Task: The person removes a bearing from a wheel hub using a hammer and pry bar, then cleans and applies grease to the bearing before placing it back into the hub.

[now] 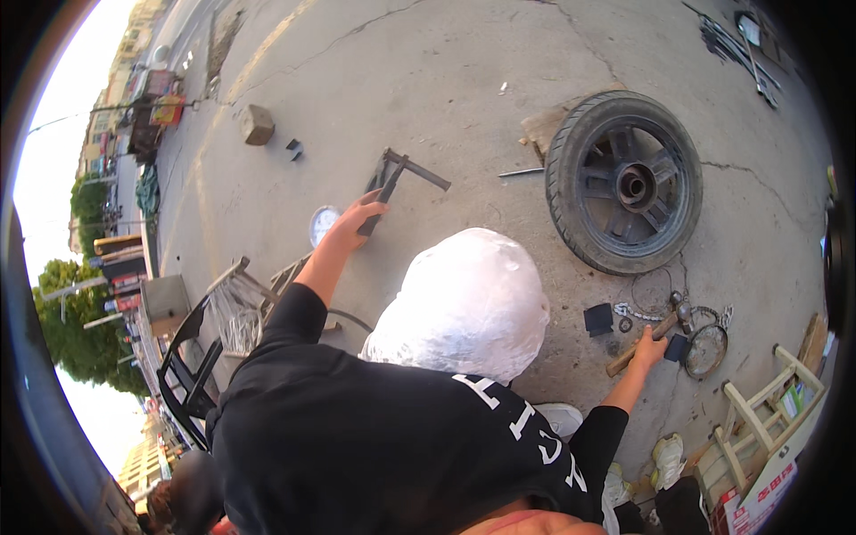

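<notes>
My left hand (355, 216) grips a dark T-shaped metal tool (394, 169), raised to the upper left of a white plastic-covered rounded object (459, 299) in front of me. My right hand (648, 350) is closed on a wooden-handled hammer (667, 323) low on the right, near a dark pad (597, 317), a chain (637, 312) and a metal ring (705, 349). Beyond that, a motorcycle wheel (588, 245) with tyre rests partly over a board (541, 125), beside a thin metal rod (517, 174). A round white item (325, 223) sits behind my left hand.
Concrete pavement with a block (257, 125) and metal tools (731, 49) at its far edges. A metal frame (201, 374) stands left, a light ladder-like frame (749, 410) lower right. Another person (196, 490) is at lower left; sneakers (669, 459) show below right. Street, trees and buildings line the left.
</notes>
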